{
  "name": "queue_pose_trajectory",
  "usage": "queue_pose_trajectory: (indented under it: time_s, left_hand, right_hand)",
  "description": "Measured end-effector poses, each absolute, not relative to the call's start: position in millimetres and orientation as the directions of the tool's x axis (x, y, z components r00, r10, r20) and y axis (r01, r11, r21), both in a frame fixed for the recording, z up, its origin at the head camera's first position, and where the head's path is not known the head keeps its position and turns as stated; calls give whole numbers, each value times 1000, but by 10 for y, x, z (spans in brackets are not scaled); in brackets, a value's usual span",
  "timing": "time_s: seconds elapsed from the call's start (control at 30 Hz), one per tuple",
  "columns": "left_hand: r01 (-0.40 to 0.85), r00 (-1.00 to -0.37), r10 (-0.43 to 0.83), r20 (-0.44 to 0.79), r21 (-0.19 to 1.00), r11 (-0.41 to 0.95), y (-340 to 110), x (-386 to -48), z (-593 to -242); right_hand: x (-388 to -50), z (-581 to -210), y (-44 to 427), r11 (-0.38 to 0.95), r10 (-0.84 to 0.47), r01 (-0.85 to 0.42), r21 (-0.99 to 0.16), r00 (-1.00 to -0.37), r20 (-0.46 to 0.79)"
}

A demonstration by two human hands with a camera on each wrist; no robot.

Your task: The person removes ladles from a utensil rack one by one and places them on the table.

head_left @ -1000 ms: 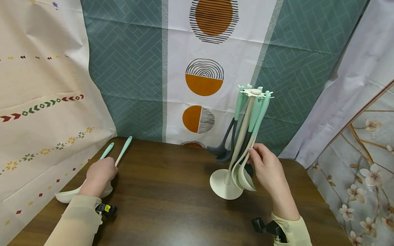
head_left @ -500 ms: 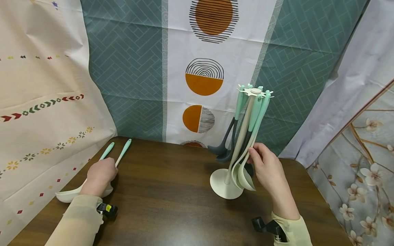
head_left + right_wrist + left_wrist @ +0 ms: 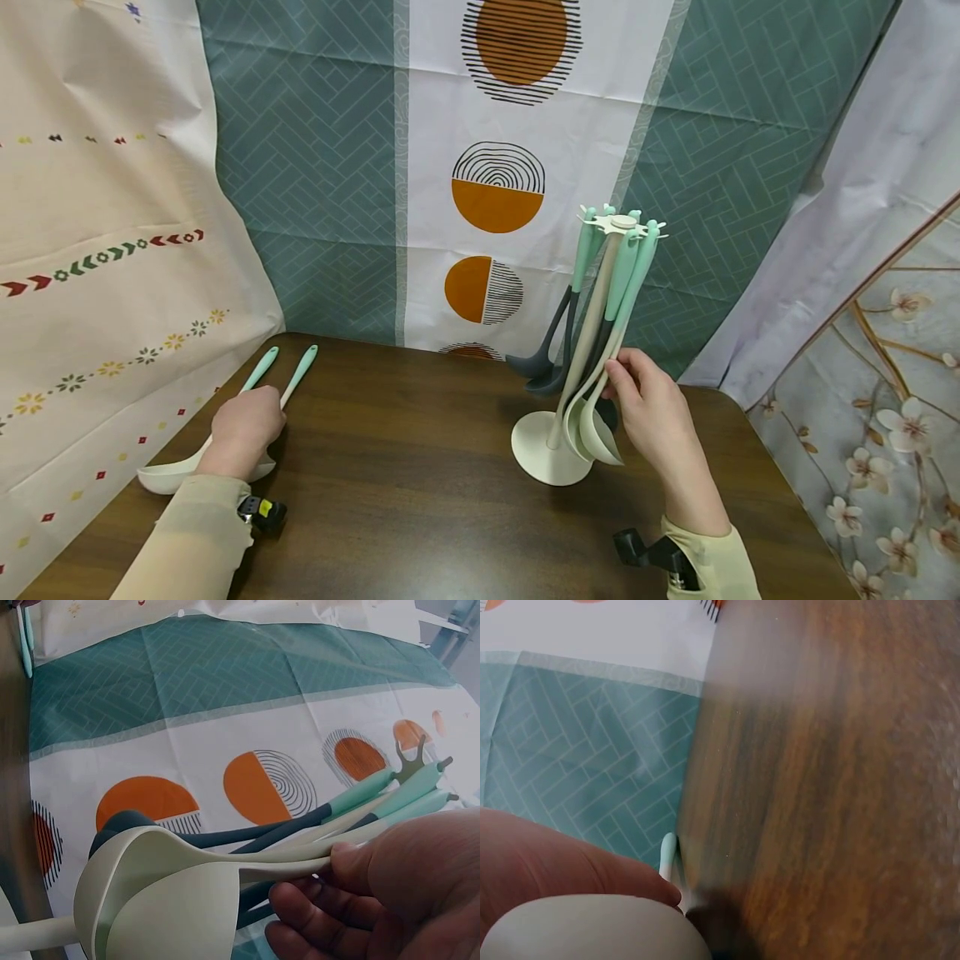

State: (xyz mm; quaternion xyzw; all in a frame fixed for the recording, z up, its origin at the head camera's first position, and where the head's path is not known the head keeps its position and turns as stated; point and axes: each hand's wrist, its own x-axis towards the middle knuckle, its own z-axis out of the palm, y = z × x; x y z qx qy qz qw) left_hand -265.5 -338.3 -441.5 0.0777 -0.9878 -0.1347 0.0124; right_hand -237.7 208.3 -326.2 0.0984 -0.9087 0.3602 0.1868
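Observation:
At the left of the head view, my left hand (image 3: 247,425) grips a white ladle (image 3: 290,389) by its shaft; the mint handle slants up past my fingers and the bowl is mostly hidden. A second white ladle (image 3: 163,477) lies under that hand. In the left wrist view a pale rounded bowl (image 3: 592,930) fills the bottom edge. My right hand (image 3: 651,408) pinches the shaft of a cream ladle (image 3: 602,440) between thumb and fingers. That ladle hangs on a white utensil stand (image 3: 543,467), beside another cream ladle (image 3: 131,859) in the right wrist view.
Dark grey utensils (image 3: 531,365) with mint handles hang on the stand's far side. The brown wooden table (image 3: 390,467) spans between the hands. A patterned cloth (image 3: 330,208) hangs behind, and a light curtain (image 3: 862,467) stands at the right.
The tip of the mint handle in my left hand has sunk slightly and shifted a little left. The other white ladle has crept slightly right. My right hand has barely moved.

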Motion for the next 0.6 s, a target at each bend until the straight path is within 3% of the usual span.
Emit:
queue_pose_trajectory:
  time_s: [0.6]
  left_hand:
    - [-169, -982, -185, 35, 265, 949, -3402, -2650, -4399]
  right_hand:
    - [-2361, -3256, 2082, 717, -39, -308, -625, -913, 406]
